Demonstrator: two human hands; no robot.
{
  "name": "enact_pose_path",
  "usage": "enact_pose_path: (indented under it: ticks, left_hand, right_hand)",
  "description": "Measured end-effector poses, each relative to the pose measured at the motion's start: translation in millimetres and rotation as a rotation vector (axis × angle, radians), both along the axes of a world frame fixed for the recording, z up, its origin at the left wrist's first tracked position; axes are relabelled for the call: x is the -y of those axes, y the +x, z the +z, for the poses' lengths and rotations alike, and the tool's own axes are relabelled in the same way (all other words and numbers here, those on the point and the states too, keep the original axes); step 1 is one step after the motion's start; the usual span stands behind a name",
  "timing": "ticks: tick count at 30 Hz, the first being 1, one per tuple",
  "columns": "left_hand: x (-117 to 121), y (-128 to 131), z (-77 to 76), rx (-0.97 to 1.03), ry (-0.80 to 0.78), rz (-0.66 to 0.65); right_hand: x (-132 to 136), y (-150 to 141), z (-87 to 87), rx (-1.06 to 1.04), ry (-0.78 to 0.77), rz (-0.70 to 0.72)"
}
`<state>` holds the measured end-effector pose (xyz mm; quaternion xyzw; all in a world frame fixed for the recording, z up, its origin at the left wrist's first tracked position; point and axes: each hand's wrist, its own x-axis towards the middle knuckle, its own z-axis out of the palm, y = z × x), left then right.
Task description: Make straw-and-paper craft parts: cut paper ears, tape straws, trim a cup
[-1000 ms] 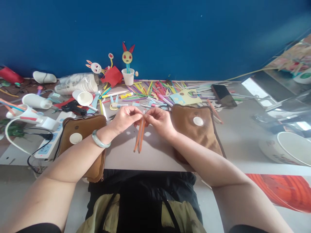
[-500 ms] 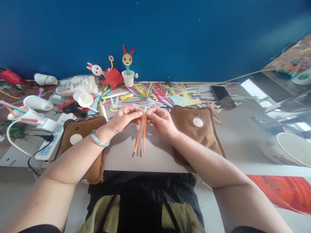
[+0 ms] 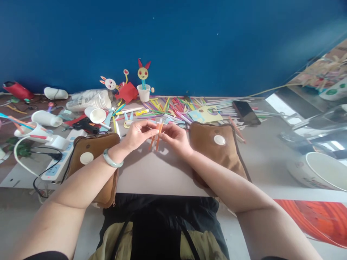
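Note:
My left hand (image 3: 138,136), with a pale green bangle on its wrist, is closed with thumb and fingers pinching thin orange straws (image 3: 157,145). From the other side my right hand (image 3: 176,139) grips the same straws, its fingertips almost touching those of the left. Pale, see-through ends stick up above the fingers, and the orange lengths hang below, slightly spread. How many straws there are is hard to make out. Just behind the left hand lies a small paper bunny face (image 3: 128,124).
Brown pouches (image 3: 93,169) (image 3: 217,153) flank the hands. Behind lie a heap of coloured straws (image 3: 173,104), a phone (image 3: 246,112) and puppets in a paper cup (image 3: 143,94). A power strip (image 3: 58,162) with cables and a glue gun (image 3: 85,124) are left; a bowl (image 3: 317,169) is right.
The straws have moved up through the fingers or tilted away, so less orange hangs below the hands. The view has shifted slightly; both hands stay close together.

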<state>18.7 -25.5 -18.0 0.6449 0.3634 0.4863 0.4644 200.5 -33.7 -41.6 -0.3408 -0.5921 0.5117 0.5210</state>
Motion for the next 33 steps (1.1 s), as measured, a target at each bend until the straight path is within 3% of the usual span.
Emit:
enact_pose_path:
  ticks: [4, 7, 17, 22, 26, 33]
  left_hand:
    - [0, -3, -1.1, -0.08, 0.258, -0.001]
    - [4, -2, -1.6, -0.186, 0.431, 0.035]
    - [16, -1, -0.9, -0.389, 0.863, 0.145]
    - [19, -4, -4.1, -0.479, 0.957, 0.181]
    - [22, -6, -7.9, -0.543, 1.001, 0.137]
    - [26, -10, -13.4, -0.548, 0.939, 0.074]
  right_hand:
    - [1, -2, -8.6, 0.277, 0.297, -0.167]
    - [2, -1, -9.7, 0.309, 0.452, -0.224]
    - [-1, 4, -12.7, 0.269, 0.521, -0.253]
    - [3, 4, -16.7, 0.272, 0.533, -0.256]
    - [7, 4, -14.9, 0.3, 0.594, -0.244]
    - [11, 4, -10.2, 0.342, 0.651, -0.199]
